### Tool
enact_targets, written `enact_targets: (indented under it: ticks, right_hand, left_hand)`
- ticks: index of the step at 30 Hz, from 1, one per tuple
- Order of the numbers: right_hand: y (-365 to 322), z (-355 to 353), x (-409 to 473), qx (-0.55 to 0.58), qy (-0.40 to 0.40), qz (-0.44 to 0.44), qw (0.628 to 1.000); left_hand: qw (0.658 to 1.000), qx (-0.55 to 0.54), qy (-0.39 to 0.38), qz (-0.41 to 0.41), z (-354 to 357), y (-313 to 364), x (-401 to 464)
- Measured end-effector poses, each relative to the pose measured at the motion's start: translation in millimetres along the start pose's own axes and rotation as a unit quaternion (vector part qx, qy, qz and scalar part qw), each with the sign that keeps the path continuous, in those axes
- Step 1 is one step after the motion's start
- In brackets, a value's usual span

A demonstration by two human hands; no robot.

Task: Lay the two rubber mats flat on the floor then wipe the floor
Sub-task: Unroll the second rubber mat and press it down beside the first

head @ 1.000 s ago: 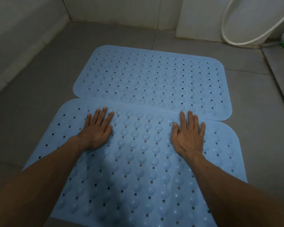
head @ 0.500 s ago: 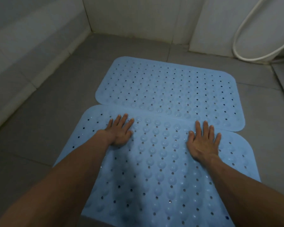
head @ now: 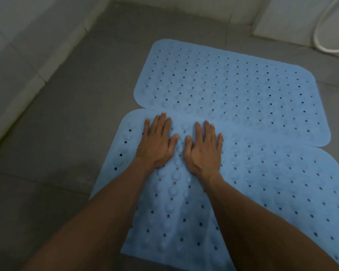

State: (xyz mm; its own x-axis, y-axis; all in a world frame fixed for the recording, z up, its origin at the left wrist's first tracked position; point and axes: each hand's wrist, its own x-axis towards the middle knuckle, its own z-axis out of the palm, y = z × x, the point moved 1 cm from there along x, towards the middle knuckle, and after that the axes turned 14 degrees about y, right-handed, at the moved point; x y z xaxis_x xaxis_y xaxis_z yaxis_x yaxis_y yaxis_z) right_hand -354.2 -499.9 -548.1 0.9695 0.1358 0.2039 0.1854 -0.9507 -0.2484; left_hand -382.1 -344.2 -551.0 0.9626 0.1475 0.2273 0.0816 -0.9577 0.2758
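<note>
On the far left a pale tiled wall [head: 18, 45] is seen, and it meets the grey tiled floor [head: 67, 133] along a slanted line. The floor is left bare on the left side and along the far edge. To the right of this bare part two light blue rubber mats are laid flat, both with rows of small holes and round bumps. The near mat [head: 272, 192] is spread from the middle of the scene to the right edge, and its far left corner is pressed by the two hands. The left hand [head: 157, 141] is laid flat on it with the fingers straight and close together, nothing being held. Just beside it the right hand [head: 204, 149] is laid in the same way, palm down, fingers stretched, and the two thumbs are near each other but apart. The far mat [head: 233, 90] is placed behind the near one; their long edges meet, and the far mat's edge appears to lie a little over the near one. At the far right a white hose [head: 321, 44] is seen, curved in front of the wall.
</note>
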Motion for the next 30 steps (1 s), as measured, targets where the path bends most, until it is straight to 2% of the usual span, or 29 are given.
enact_targets:
  ticks: [6,9,12,16,20,26,30]
  right_hand:
    - [-3.2,2.7,6.6,-0.013,0.006,0.027,1.0]
    - [-10.6,1.7,12.9,-0.011,0.055,0.06,0.997]
    - [-14.3,-0.2,12.8,0.002,0.072,0.061,0.995]
    - [-12.1,-2.5,13.1,0.029,0.071,0.079,0.994]
    - [-12.9,-5.4,15.6,0.034,0.071,0.087,0.993]
    - [-10.5,-1.4,30.0,0.038,0.099,0.111,0.988]
    - [-13.1,-3.6,32.0,0.034,0.062,0.102,0.992]
  left_hand:
    - [1.0,-0.009,-0.002,-0.025,3.8,-2.7,4.2]
    - [0.998,-0.015,-0.013,-0.063,1.9,2.7,8.1]
    - [0.999,0.032,-0.024,-0.036,0.3,7.9,12.1]
    - [0.998,0.044,0.009,0.037,-1.3,10.2,16.3]
    - [0.999,0.027,0.025,0.024,-3.0,11.8,15.9]
    - [1.0,0.027,-0.004,-0.005,3.6,15.6,40.9]
    - [0.999,0.039,-0.032,0.006,6.9,13.1,42.1]
